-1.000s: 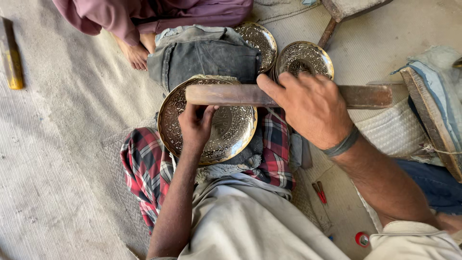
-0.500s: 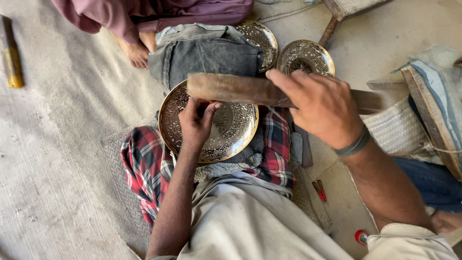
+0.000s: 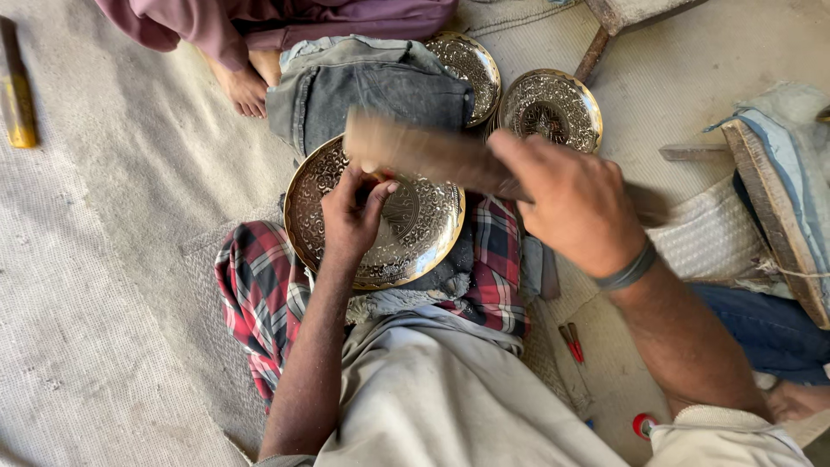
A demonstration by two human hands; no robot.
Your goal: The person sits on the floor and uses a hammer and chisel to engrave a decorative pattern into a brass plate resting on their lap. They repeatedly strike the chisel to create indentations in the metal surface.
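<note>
Engraved brass plate (image 3: 415,233) is seen resting tilted on the person's lap, over a red plaid cloth (image 3: 259,294) and a dark pad beneath its lower edge. Its patterned face is turned up toward the camera.

Left hand (image 3: 350,216) is laid on the plate's upper middle. Its grip is pinched together, thumb against fingertips; a small tool may be held there, but it cannot be made out.

Right hand (image 3: 575,203) is closed around a wooden mallet (image 3: 424,151), held above the plate's upper rim. The mallet's head is blurred. A dark band is worn on that wrist.

Just beside the right knee, a small red-handled tool (image 3: 571,342) is seen lying on the floor, and a red cap (image 3: 644,425) lies near the elbow.

Beyond the plate, folded grey denim (image 3: 372,86) is seen touching its upper edge. Behind the denim, 2 further engraved plates are noted: 1 (image 3: 471,65) partly covered by the denim, the other (image 3: 553,108) just beside it.

At the far edge, another person's bare foot (image 3: 242,86) and a mauve garment (image 3: 285,22) are visible on the floor mat (image 3: 104,216). A yellow-handled tool (image 3: 17,104) lies well apart at far left.
</note>
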